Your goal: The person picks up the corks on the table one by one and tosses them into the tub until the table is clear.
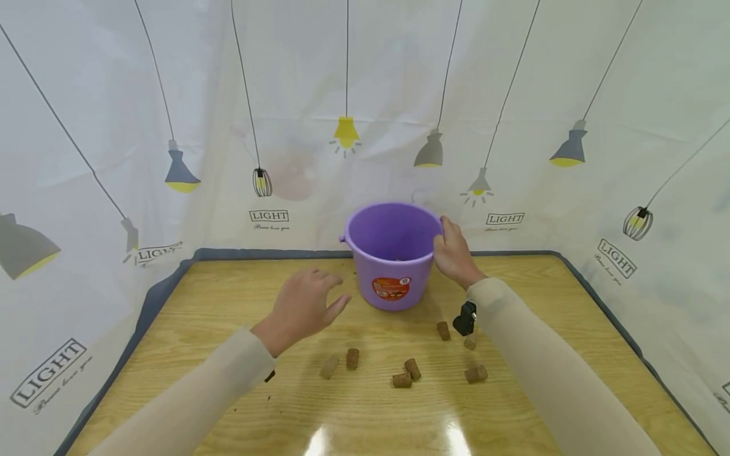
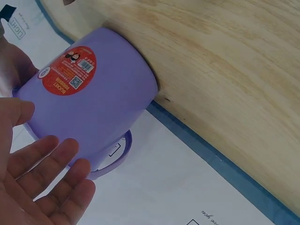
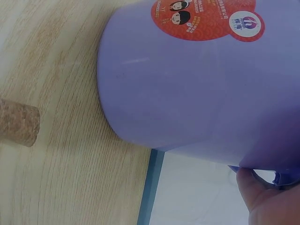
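A purple plastic bucket (image 1: 421, 278) with a red label stands upright at the back of the table. My right hand (image 1: 454, 253) grips its rim on the right side; in the right wrist view the thumb (image 3: 251, 187) lies at the rim. To the left of the bucket hovers my left hand (image 1: 302, 307), fingers spread and holding nothing. The left wrist view shows those fingers (image 2: 70, 178) in front of the bucket wall (image 2: 112, 84), with the bucket's handle (image 2: 123, 161) hanging behind. Most of the bucket's floor is hidden by its front wall.
Several corks lie scattered in front of the bucket: a brown cork (image 1: 353, 359) beside a pale one (image 1: 329, 367), two close together (image 1: 407, 373), and others near the right forearm, including a cork (image 1: 476, 374). A white printed curtain (image 1: 308, 221) borders the wooden table (image 1: 228, 316).
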